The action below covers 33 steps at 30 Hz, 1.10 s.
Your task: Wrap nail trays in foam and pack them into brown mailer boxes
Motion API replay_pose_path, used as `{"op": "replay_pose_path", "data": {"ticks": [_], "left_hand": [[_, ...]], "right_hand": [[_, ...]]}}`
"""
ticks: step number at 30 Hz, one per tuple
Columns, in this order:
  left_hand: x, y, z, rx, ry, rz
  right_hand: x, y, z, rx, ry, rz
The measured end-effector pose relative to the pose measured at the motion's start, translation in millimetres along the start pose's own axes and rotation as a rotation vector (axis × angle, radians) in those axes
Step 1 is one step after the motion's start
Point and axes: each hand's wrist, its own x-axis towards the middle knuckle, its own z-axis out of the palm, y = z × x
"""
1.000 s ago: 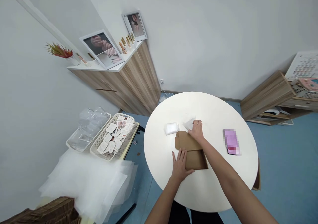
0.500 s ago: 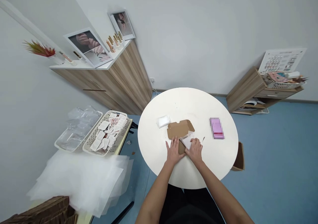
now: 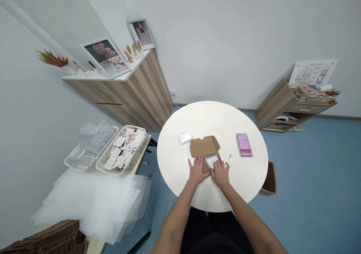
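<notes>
- Left hand (image 3: 197, 172): laid flat with fingers spread over the near-left part of the flat brown cardboard box (image 3: 205, 146), which rests on the round white surface (image 3: 211, 199) with its flapped lid folded open, away from the person.
- Right hand (image 3: 220, 173): fingers bent onto the soft white translucent packet (image 3: 210, 160) inside the box, at the right; whether they pinch or merely press cannot be told.
- Second white packet (image 3: 185, 137): beyond the box, to its left, near the lid and untouched.
- Purple rectangular item (image 3: 244, 145): to the right, well apart from both hands; its detail is blurred.
- Possible faults (judged): uneven pressing could bunch the packet or leave an edge above the box wall; a lid lowered over that edge could trap or crease it. Should the left hand lift, a sideways push by the right could slide the light box.
</notes>
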Motion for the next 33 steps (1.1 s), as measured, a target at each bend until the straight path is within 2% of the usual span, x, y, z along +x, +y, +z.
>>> {"op": "replay_pose_path", "data": {"ticks": [5,7,10,12,16,21,24,28,33], "left_hand": [[-5,0,-4.3,-0.056,0.009,0.056],[-5,-8,-11.2,-0.087,0.069,0.085],[5,-35,-26.9,-0.103,0.230,-0.006],[22,-60,-39.6,-0.086,0.286,-0.110],[71,-103,-61.7,0.024,0.188,-0.104],[121,-122,-67.8,0.130,0.051,-0.090],[134,-125,-64.7,0.127,0.012,-0.106],[140,-127,-64.6,0.017,0.026,-0.127],[141,-135,-76.9,-0.086,0.058,-0.170]], "right_hand": [[19,1,-12,0.008,-0.026,0.005],[28,0,-20,0.030,-0.003,0.010],[39,-4,-29,0.086,0.049,-0.012],[45,-7,-31,0.125,0.061,-0.039],[55,-16,-31,0.174,0.057,-0.081],[80,-26,-24,0.184,0.057,-0.120],[100,-34,-18,0.176,0.046,-0.145],[122,-41,-11,0.176,0.010,-0.155],[139,-40,-14,0.253,-0.016,-0.207]]}}
